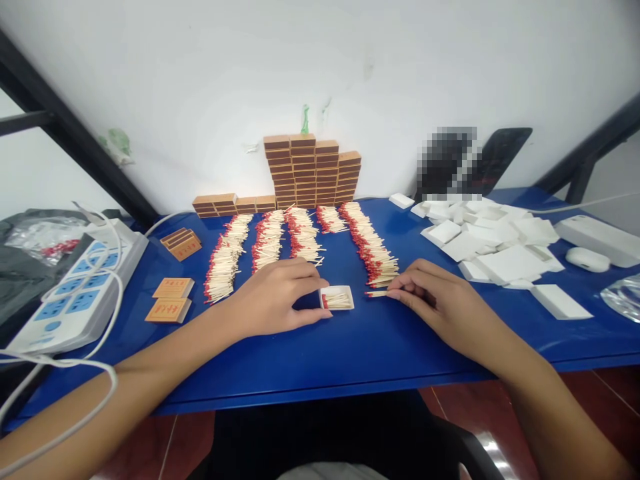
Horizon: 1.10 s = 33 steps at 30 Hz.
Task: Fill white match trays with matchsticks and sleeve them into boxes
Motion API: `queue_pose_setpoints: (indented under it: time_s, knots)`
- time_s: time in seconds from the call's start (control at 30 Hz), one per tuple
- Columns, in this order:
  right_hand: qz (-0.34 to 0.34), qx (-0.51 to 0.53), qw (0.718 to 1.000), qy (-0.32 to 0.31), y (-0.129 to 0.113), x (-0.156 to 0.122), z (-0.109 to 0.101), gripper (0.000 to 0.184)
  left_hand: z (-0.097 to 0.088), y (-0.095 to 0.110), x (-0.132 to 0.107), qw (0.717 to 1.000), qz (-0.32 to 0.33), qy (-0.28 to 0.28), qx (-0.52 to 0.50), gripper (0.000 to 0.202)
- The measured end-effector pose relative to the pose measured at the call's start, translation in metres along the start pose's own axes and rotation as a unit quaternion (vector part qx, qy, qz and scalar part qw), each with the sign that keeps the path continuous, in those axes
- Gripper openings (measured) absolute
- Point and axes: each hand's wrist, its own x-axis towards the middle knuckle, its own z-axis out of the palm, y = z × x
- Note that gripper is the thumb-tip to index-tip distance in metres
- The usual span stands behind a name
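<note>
Between thumb and fingers, my left hand [280, 299] grips the left end of a small white matchbox tray [351, 299] on the blue table. Red-tipped matches [339, 301] lie inside that tray. To its right, my right hand [435, 298] pinches a few matches [376, 293] by their plain ends, with the red heads pointing left toward the tray. Just beyond my right hand runs a long row of matches [367, 243]. More match rows [227, 260] spread to the left, partly behind my left hand.
Stacked matchboxes [315, 173] stand against the wall. Matchbox covers [170, 310] lie at left, near a power strip [83, 287] with white cables. At right are a pile of white trays [500, 240], an earbud case [587, 259] and a dark phone [503, 160].
</note>
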Motion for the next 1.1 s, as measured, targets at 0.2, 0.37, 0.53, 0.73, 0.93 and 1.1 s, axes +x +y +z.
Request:
queue_pose_setpoints:
  time_s: [0.2,0.37,0.53,0.73,0.93,1.1]
  knots:
    - [-0.016,0.009,0.999,0.036,-0.033,0.006,0.006,0.014,0.0,0.001,0.001,1.0,-0.009,-0.01,-0.003,0.032]
    - [-0.024,0.033,0.999,-0.029,-0.038,0.011,0.007,0.016,-0.001,0.001,0.0,1.0,-0.02,-0.013,0.002,0.03]
    - [0.024,0.083,0.99,-0.114,-0.027,-0.002,-0.009,0.026,-0.001,-0.002,-0.001,1.0,-0.023,-0.018,0.007,0.03]
    - [0.05,0.083,0.976,-0.196,-0.026,-0.017,-0.017,0.025,0.0,-0.003,-0.001,1.0,-0.02,-0.015,0.005,0.031]
    - [0.053,0.057,0.986,-0.145,-0.029,-0.003,-0.002,0.027,0.0,-0.003,-0.001,0.999,-0.024,-0.02,0.002,0.032]
    - [0.021,0.032,0.992,-0.124,-0.026,0.011,-0.001,0.024,-0.001,-0.003,-0.001,0.999,-0.031,-0.023,-0.001,0.03]
